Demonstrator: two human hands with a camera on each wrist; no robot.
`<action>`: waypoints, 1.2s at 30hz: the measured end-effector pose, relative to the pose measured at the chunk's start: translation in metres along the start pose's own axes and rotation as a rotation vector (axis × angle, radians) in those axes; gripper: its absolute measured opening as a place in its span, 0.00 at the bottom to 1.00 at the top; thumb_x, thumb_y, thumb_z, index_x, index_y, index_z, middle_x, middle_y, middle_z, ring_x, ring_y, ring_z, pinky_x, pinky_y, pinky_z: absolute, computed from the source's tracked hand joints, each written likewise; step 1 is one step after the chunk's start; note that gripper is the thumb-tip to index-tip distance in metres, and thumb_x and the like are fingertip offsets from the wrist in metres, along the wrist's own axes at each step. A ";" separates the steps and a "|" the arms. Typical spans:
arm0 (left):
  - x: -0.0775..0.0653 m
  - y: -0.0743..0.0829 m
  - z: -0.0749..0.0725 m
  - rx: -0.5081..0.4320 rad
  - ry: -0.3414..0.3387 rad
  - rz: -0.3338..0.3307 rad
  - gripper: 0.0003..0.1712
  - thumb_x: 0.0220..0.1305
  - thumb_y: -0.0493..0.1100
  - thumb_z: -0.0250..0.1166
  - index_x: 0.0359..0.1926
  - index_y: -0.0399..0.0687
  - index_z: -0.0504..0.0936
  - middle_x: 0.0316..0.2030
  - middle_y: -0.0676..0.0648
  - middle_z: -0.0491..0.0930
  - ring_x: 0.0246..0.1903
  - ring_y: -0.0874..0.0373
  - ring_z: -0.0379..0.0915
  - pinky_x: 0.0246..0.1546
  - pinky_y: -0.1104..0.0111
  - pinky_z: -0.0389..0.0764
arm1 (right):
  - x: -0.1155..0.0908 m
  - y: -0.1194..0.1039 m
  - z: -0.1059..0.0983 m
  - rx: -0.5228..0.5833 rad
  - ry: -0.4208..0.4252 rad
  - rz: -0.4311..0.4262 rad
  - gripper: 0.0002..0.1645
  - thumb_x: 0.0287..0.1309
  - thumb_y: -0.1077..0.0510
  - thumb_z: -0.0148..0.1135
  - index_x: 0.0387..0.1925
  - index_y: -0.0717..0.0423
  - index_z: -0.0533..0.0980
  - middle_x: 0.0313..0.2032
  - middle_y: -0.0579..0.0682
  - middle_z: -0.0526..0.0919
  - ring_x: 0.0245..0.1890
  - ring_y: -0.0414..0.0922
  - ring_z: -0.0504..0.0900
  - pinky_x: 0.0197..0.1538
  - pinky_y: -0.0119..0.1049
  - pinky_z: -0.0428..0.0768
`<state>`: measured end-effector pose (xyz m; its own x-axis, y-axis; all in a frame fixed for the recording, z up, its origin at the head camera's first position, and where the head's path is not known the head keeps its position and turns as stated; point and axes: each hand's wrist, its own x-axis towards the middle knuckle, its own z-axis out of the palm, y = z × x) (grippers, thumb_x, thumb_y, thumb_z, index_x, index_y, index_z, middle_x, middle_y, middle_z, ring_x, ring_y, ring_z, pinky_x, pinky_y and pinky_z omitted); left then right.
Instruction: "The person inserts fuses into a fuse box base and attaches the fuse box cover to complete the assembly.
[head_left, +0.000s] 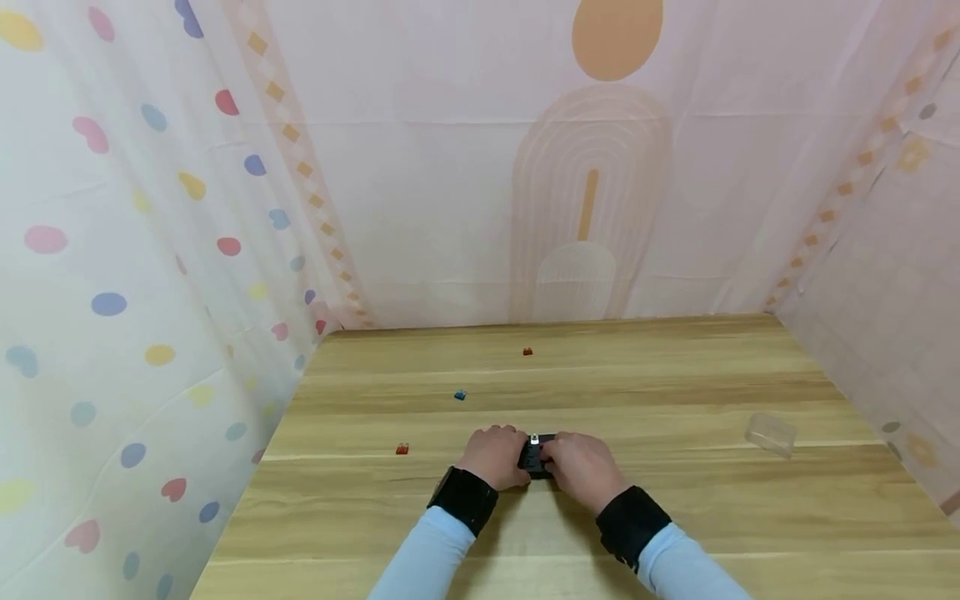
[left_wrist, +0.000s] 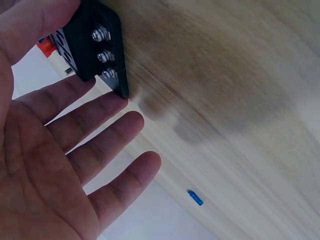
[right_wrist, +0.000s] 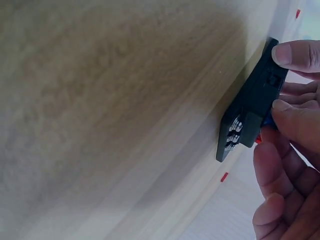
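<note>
A black fuse block (head_left: 532, 465) rests on the wooden table between my hands. My left hand (head_left: 491, 457) holds its left side between thumb and fingers. Metal screw terminals (left_wrist: 105, 56) line one side of the block in the left wrist view. My right hand (head_left: 588, 472) pinches a small blue blade fuse (right_wrist: 269, 121) at the top of the block, mostly hidden by the fingers. Beside it a red blade fuse (left_wrist: 46, 48) shows on the block. How deep the blue fuse sits cannot be seen.
Loose on the table lie a red fuse (head_left: 402, 448) to the left, a blue fuse (head_left: 460, 395) beyond my left hand and another red fuse (head_left: 527, 352) near the back edge. A clear plastic cover (head_left: 771, 434) lies at the right. Curtains hang behind and beside the table.
</note>
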<state>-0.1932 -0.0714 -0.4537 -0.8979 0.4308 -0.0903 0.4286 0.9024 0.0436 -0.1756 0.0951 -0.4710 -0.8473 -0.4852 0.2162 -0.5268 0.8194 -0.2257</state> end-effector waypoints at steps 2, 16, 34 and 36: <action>0.000 -0.001 0.000 -0.001 0.003 0.003 0.23 0.49 0.52 0.77 0.45 0.48 0.84 0.36 0.49 0.81 0.37 0.54 0.76 0.38 0.59 0.78 | -0.001 0.000 -0.001 0.031 -0.001 0.011 0.05 0.52 0.63 0.74 0.30 0.52 0.84 0.29 0.46 0.83 0.31 0.43 0.82 0.37 0.41 0.80; -0.006 -0.009 0.004 -0.051 0.023 -0.029 0.37 0.46 0.59 0.78 0.55 0.47 0.81 0.41 0.47 0.80 0.40 0.53 0.76 0.42 0.57 0.78 | -0.005 0.014 -0.021 0.082 -0.076 0.136 0.18 0.49 0.47 0.76 0.37 0.55 0.84 0.30 0.44 0.80 0.25 0.39 0.74 0.29 0.39 0.74; -0.018 -0.034 -0.013 -0.180 -0.022 -0.128 0.43 0.47 0.62 0.76 0.60 0.43 0.79 0.53 0.39 0.79 0.52 0.41 0.76 0.50 0.48 0.77 | -0.008 0.033 -0.026 0.079 -0.255 0.274 0.46 0.43 0.38 0.78 0.59 0.62 0.77 0.54 0.62 0.79 0.54 0.60 0.78 0.53 0.55 0.77; -0.019 -0.038 -0.015 -0.195 -0.023 -0.151 0.42 0.49 0.61 0.76 0.61 0.43 0.78 0.54 0.39 0.79 0.53 0.41 0.75 0.51 0.48 0.76 | -0.008 0.034 -0.027 0.079 -0.253 0.280 0.46 0.43 0.38 0.78 0.58 0.62 0.77 0.54 0.62 0.79 0.54 0.60 0.78 0.53 0.56 0.77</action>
<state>-0.1939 -0.1140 -0.4388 -0.9469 0.2927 -0.1330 0.2601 0.9406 0.2184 -0.1849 0.1355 -0.4547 -0.9440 -0.3135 -0.1030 -0.2674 0.9097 -0.3177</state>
